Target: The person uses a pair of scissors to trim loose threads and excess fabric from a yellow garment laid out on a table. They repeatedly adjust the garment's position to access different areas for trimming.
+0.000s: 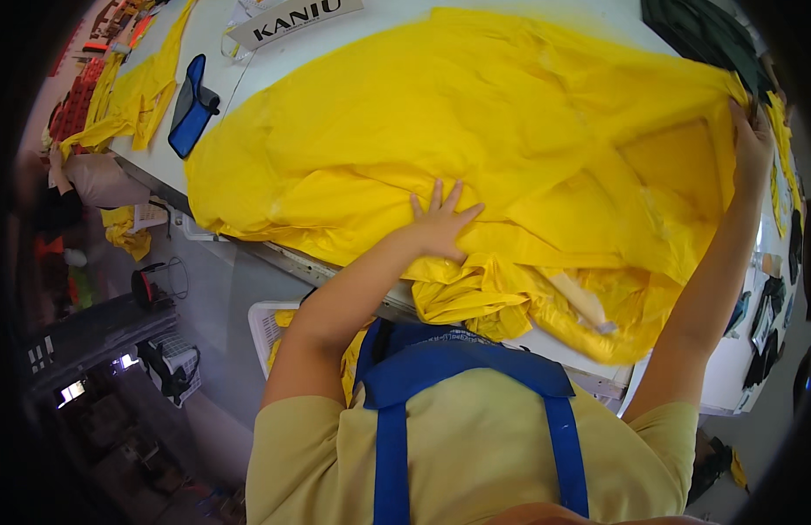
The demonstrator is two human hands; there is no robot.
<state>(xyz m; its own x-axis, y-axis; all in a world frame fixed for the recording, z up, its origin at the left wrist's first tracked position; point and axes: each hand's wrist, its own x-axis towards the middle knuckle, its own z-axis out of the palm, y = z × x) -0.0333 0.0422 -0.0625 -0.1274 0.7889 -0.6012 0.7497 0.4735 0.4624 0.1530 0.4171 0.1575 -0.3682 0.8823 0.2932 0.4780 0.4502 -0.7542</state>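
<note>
A large yellow garment [379, 114] of smooth, slightly shiny cloth lies spread over the white table, with part of it bunched at the near edge. My left hand [442, 223] presses on it near the middle, palm down and fingers spread. At the far right, my right hand [752, 144] is closed on a raised corner of the garment, its fingertips partly hidden. Below that hand, a squarish outline shows in the cloth. A pale strip [578, 300] shows among the near folds, and I cannot make out what it is.
A blue and grey cloth piece [189, 109] lies by the garment's left end. A white sign [296, 22] stands at the back, and dark green cloth [707, 39] at the far right. A white basket [263, 331] holds yellow cloth beside me. Another person [99, 179] handles yellow cloth at left.
</note>
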